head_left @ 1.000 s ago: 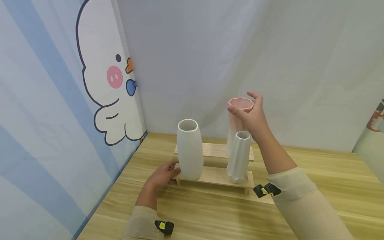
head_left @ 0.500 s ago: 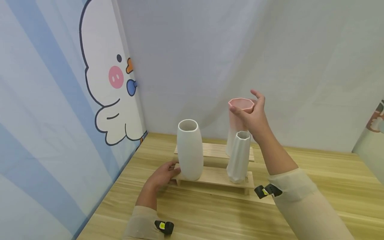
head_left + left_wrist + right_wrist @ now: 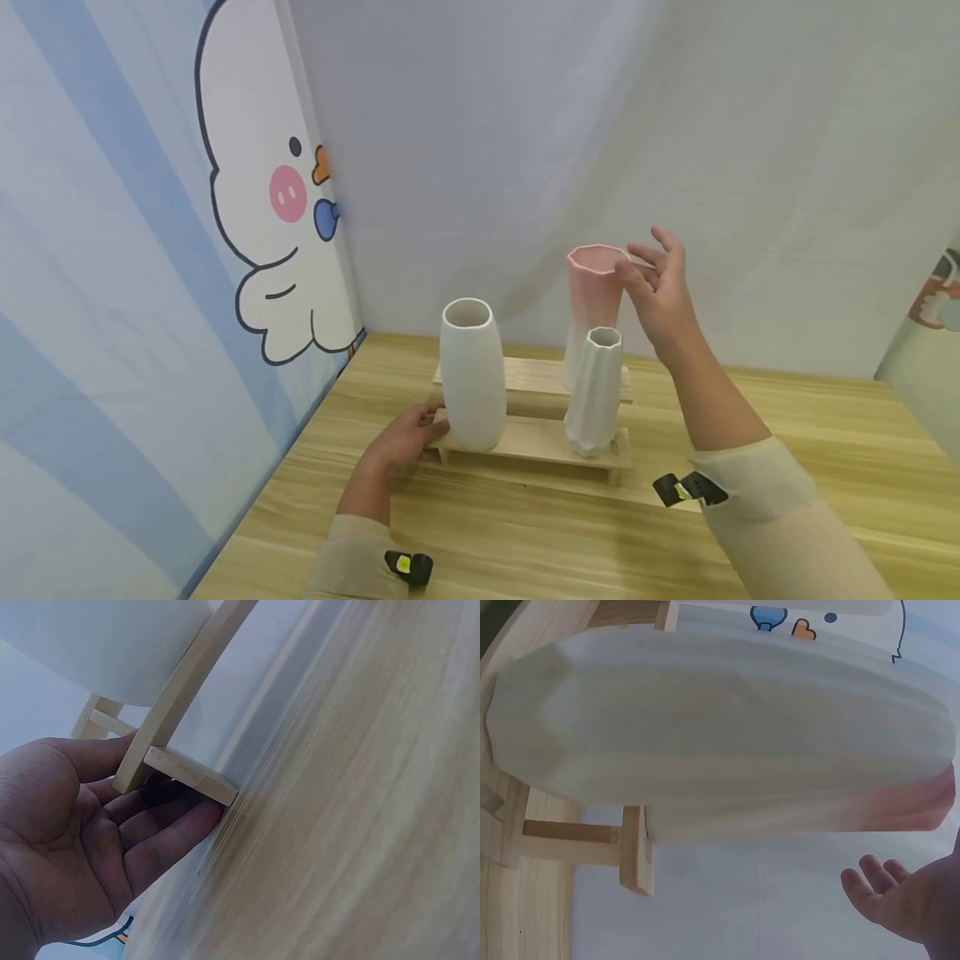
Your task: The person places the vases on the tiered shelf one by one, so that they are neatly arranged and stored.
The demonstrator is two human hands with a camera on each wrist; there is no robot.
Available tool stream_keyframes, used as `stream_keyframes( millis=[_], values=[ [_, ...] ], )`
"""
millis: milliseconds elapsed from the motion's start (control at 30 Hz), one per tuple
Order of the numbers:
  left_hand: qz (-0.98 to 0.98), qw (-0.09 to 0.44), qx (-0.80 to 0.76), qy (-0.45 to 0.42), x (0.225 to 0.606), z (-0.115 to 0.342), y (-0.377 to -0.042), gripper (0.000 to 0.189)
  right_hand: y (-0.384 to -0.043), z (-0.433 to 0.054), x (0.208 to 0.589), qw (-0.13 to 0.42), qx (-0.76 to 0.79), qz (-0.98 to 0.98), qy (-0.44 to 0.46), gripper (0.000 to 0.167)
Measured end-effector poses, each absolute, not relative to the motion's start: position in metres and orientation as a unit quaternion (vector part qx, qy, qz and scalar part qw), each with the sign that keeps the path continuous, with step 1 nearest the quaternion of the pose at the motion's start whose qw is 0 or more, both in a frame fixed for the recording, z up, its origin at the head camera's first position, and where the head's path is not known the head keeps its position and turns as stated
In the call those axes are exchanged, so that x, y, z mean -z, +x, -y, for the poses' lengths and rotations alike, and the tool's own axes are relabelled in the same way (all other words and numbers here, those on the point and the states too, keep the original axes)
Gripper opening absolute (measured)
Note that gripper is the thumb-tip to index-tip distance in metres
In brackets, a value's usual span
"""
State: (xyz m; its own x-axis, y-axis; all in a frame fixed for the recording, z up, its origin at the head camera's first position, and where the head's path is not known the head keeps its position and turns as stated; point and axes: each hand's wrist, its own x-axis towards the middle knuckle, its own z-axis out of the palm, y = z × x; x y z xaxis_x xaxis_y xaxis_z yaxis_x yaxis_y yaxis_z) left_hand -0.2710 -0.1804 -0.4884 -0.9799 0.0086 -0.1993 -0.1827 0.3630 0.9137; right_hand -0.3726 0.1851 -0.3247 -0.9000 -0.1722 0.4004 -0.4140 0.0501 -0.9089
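A two-step wooden stand [image 3: 531,440] bears three upright vases. My left hand [image 3: 405,437] grips the left end of its lower step, with the thumb over the plank [image 3: 169,712] and the fingers beneath, by the leg. Close to that hand stands a smooth white vase [image 3: 474,383]. Toward the right of the same step is a slim ribbed white vase [image 3: 596,398]. Behind it, on the upper step, rises a taller pink-to-white vase [image 3: 591,292]. Beside its rim is my right hand [image 3: 663,304], fingers loose and spread; the right wrist view shows a gap between hand [image 3: 911,896] and vase.
The stand sits on a wood-grain table [image 3: 525,533]. A pale cloth backdrop [image 3: 465,167] hangs close behind, and a blue-striped curtain [image 3: 97,292] with a cartoon figure borders the left side. Black straps with cameras [image 3: 411,567] are on both wrists.
My right hand has let go of the pink-to-white vase's rim and moved right, its fingers loosening. The vase stays upright on the upper step. My left hand keeps its place on the stand.
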Motion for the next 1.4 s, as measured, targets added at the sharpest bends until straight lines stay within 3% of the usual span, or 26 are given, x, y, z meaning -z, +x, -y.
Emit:
stream_keyframes(
  millis=[533, 933, 1400],
  values=[
    [-0.815, 0.084, -0.571, -0.051, 0.49, 0.184, -0.275, 0.054, -0.331, -0.247, 0.353, 0.089, -0.652, 0.733, 0.172, 0.066],
    [-0.817, -0.012, -0.575, -0.047, 0.444, 0.196, -0.273, 0.083, -0.303, -0.288, 0.396, 0.082, -0.602, 0.777, 0.165, 0.061],
    [-0.84, -0.068, -0.536, -0.052, 0.414, 0.194, -0.262, 0.087, -0.292, -0.288, 0.42, 0.057, -0.592, 0.779, 0.199, 0.057]
  ],
)
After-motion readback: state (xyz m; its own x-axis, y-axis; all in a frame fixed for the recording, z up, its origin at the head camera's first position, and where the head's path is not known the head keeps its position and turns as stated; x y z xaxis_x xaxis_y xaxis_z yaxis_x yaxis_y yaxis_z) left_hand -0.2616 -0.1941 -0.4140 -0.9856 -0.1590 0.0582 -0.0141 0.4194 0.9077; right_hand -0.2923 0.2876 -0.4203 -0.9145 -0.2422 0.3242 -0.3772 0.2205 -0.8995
